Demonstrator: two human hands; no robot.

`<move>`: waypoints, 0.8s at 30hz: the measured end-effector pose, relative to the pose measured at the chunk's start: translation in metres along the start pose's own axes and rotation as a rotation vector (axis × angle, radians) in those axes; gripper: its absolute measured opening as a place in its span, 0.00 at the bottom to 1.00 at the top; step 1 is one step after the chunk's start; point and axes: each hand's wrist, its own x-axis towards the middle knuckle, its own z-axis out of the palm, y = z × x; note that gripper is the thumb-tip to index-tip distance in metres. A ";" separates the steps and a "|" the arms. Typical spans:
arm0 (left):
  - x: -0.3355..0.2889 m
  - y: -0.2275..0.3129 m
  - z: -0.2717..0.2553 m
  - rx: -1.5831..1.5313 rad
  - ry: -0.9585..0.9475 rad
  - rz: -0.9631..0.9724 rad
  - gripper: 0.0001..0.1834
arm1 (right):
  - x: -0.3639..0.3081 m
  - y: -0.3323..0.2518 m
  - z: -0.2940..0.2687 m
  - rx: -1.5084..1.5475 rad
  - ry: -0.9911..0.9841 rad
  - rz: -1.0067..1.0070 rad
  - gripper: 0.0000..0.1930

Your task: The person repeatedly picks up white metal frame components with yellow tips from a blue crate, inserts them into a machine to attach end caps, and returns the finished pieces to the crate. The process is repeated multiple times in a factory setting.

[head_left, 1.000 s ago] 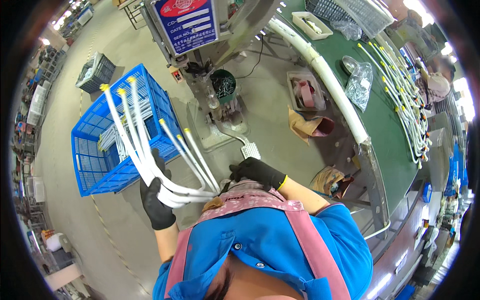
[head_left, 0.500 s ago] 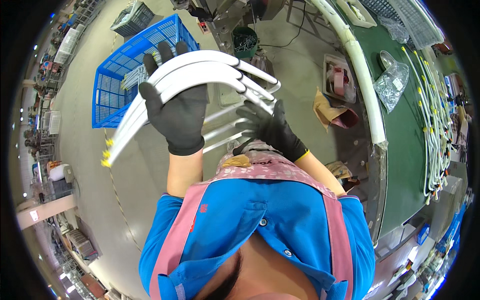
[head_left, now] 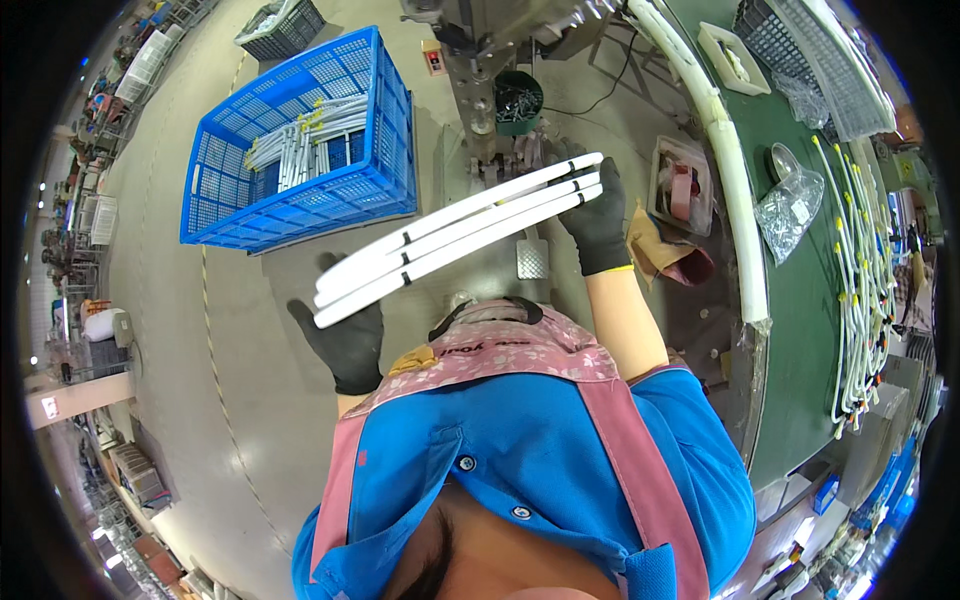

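Three white tubes (head_left: pixel 470 238) with black rings slant across in front of my apron, rising to the right. They lie side by side, rounded at the left. My right hand (head_left: pixel 598 222), in a black glove, grips their right ends beside the black rings. The left hand (head_left: pixel 347 345), also gloved in black, is under the left part of the tubes, its thumb sticking out past them. Its other fingers are mostly hidden behind the tubes. Below and behind the tubes a metal foot pedal (head_left: pixel 532 257) shows near the floor.
A blue crate (head_left: pixel 310 205) with white yellow-tipped tubes (head_left: pixel 305 145) stands at the left. Ahead rises a metal machine (head_left: pixel 476 95) with a dark bucket (head_left: pixel 518 103) of small parts. At the right, a green table (head_left: pixel 800 370) bears more tubes (head_left: pixel 860 280) and a plastic bag (head_left: pixel 790 205).
The tubes have turned from a tall arch with yellow tips at lower left to a flatter slant. My left hand has dropped; my right hand has moved right and up to their ends.
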 end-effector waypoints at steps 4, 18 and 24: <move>-0.036 0.028 0.008 0.879 0.113 -0.368 0.36 | 0.007 0.058 0.035 -0.026 0.019 0.115 0.27; 0.131 0.015 -0.046 1.774 -0.510 -1.104 0.23 | -0.071 0.185 0.042 -1.028 -0.367 0.295 0.14; 0.117 0.033 -0.034 1.425 -0.187 -1.147 0.23 | -0.075 0.161 0.058 -1.842 -0.701 0.722 0.22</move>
